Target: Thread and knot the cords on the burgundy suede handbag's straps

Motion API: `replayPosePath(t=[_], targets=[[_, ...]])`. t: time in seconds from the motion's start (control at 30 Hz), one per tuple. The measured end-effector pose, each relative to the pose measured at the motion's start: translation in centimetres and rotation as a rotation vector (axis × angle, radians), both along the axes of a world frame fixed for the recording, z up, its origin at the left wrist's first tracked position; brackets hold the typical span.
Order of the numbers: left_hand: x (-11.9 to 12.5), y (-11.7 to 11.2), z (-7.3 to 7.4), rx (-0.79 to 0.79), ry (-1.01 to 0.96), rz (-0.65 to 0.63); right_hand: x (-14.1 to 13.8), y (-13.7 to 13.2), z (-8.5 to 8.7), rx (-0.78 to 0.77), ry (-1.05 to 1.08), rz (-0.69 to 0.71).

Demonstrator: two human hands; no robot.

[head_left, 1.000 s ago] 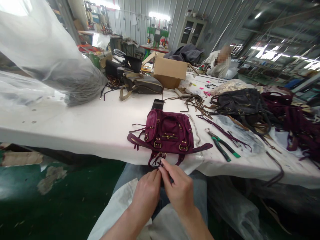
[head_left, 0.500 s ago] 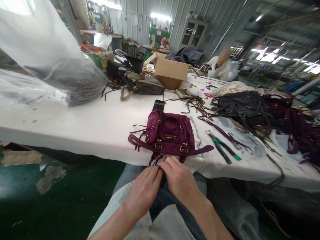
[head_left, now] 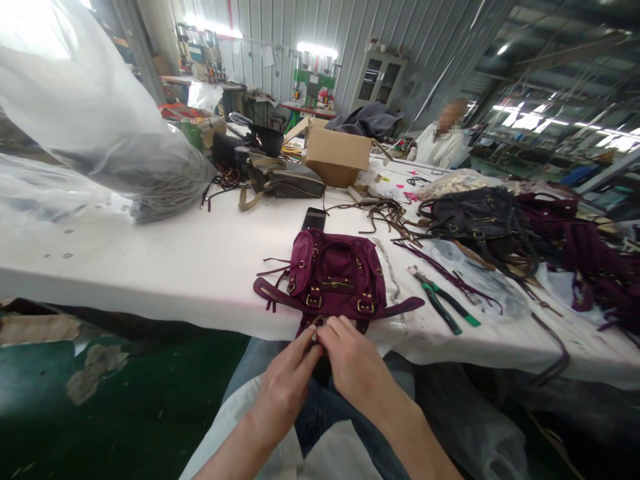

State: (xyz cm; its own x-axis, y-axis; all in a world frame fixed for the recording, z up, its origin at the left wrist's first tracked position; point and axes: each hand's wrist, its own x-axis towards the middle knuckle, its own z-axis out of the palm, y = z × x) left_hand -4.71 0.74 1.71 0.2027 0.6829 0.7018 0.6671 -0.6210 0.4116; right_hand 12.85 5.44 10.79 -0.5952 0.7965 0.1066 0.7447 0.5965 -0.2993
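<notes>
1. Low in the centre of the frame, the 2 hands meet just below the burgundy bag [head_left: 340, 273], which lies on the white-covered table [head_left: 150, 260] with its 2 flaps spread toward the left and right.
2. Compared with 1.0 s ago, when the right thumb and forefinger stood up with loops of cord showing above them, the right hand [head_left: 357, 357] is now curled over, knuckles up. Its fingertips are drawn together and seem to pinch a small part of the narrow burgundy straps [head_left: 303, 325] at the bag's near edge; the exact piece is hidden.
3. The left hand [head_left: 287, 377] has changed too: from a closed fist shape to a thumb and forefinger reaching upward, their tips close against the right fingertips. They too seem to pinch the straps, though I cannot tell which strand.
4. Less of the strap shows than 1.0 s ago, which suggests the fine finger work has moved to a tighter spot; whether a knot or a fitting is inside the grip cannot be told.
5. Bag, black phone [head_left: 314, 219] above it and green-handled pliers [head_left: 445, 300] right of centre keep their places on the table, so the work still seems confined to the fingertips.
</notes>
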Motion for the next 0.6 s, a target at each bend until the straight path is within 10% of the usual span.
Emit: replayPosePath(t=[0.4,0.6], targets=[[1.2,-0.1,1.7,-0.225,-0.420,0.059,-0.4,-3.4,-3.1,0.141,0.578,-0.266],[1.3,-0.4,1.0,-0.224,-0.438,0.049,-0.8,-4.6,-3.9,-0.094,0.709,-0.381]])
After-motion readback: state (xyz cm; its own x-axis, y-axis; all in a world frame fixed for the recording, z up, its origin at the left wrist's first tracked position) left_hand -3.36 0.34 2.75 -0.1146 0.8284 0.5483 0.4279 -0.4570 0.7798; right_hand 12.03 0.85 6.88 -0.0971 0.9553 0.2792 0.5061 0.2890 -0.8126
